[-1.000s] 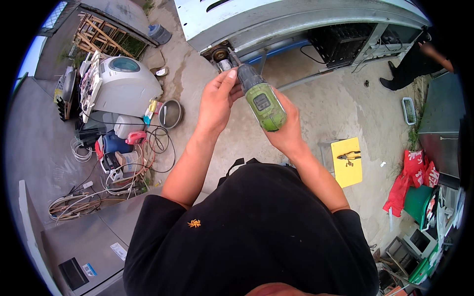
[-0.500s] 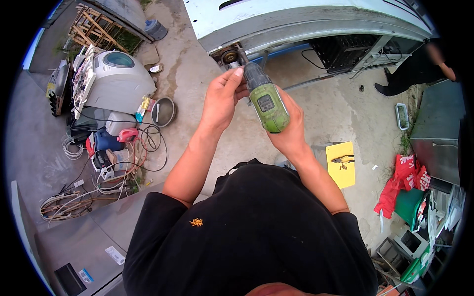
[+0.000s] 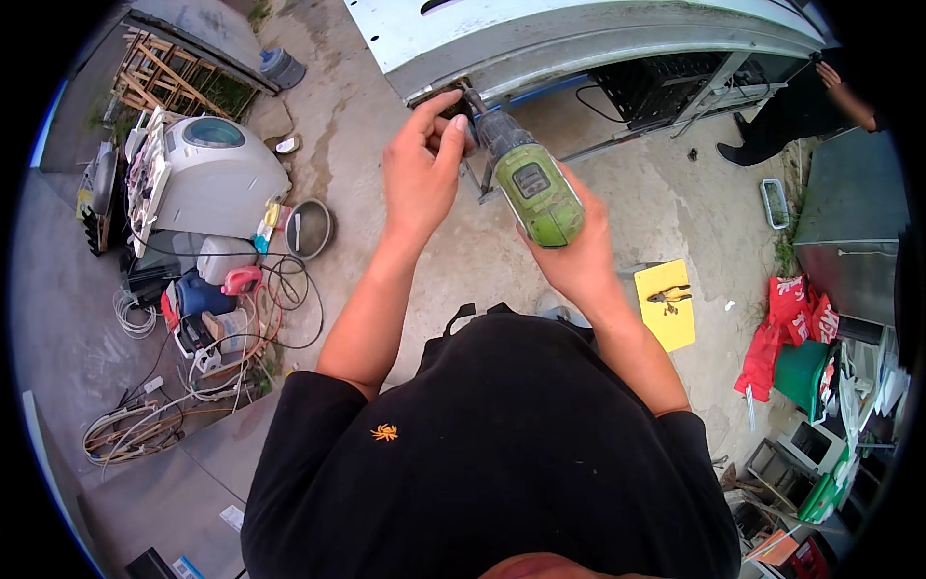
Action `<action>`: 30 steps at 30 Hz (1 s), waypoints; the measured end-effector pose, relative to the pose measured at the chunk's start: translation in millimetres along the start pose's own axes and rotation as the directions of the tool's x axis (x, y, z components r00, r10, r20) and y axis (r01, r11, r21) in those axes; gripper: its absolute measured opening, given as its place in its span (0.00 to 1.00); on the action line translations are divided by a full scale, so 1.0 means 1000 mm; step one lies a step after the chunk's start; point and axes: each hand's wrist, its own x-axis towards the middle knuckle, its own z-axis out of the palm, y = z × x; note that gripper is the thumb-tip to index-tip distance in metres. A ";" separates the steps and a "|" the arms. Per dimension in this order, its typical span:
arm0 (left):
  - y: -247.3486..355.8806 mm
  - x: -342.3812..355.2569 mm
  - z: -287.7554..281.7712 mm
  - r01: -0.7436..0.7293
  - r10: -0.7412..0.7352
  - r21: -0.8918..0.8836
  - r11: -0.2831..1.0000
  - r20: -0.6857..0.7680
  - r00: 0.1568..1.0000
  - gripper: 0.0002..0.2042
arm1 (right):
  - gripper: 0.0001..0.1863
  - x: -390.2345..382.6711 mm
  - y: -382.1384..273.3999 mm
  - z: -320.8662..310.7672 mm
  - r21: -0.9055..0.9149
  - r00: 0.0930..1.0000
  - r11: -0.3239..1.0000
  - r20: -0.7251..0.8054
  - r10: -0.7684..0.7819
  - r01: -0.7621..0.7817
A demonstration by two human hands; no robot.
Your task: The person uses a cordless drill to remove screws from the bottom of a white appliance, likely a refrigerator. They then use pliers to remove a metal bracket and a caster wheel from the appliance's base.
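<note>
My right hand [image 3: 585, 253] grips a green and dark grey cordless drill [image 3: 546, 191] by its handle, which is mostly hidden under the drill's body. The drill points away from me, its bit near the lower left corner of a white and grey metal cabinet [image 3: 540, 68]. My left hand [image 3: 422, 172] is raised just left of the drill's front end. Its index finger reaches toward the bit and the cabinet corner, and the thumb stands apart from it. Whether the fingertip touches metal there, I cannot tell. A round part at that corner is now mostly behind my fingers.
Pliers [image 3: 667, 295] lie on a yellow stool top [image 3: 666, 328] at the right. To the left are a white appliance shell [image 3: 217, 179], a grey bowl [image 3: 311, 230] and coiled hoses [image 3: 135, 429]. Another person [image 3: 801, 116] stands at the far right, beyond a white tray [image 3: 775, 203].
My left index finger and thumb have spread apart beside the drill's front end. The drill has shifted slightly right in the picture. The other person's hand has come up.
</note>
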 end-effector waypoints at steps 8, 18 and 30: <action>-0.008 0.005 0.008 0.018 -0.018 -0.102 0.995 -0.001 1.000 0.14 | 0.31 0.008 -0.011 -0.009 -0.134 0.998 0.991 0.056 0.002 0.006; -0.020 0.002 0.003 0.056 -0.052 -0.242 0.969 0.026 0.998 0.14 | 0.32 0.014 -0.034 -0.006 -0.412 0.994 0.910 0.108 0.000 0.045; -0.066 0.114 -0.018 -0.713 0.715 0.107 0.693 -0.237 0.658 0.26 | 0.30 0.022 -0.029 -0.017 -0.364 0.990 0.930 0.139 0.005 0.047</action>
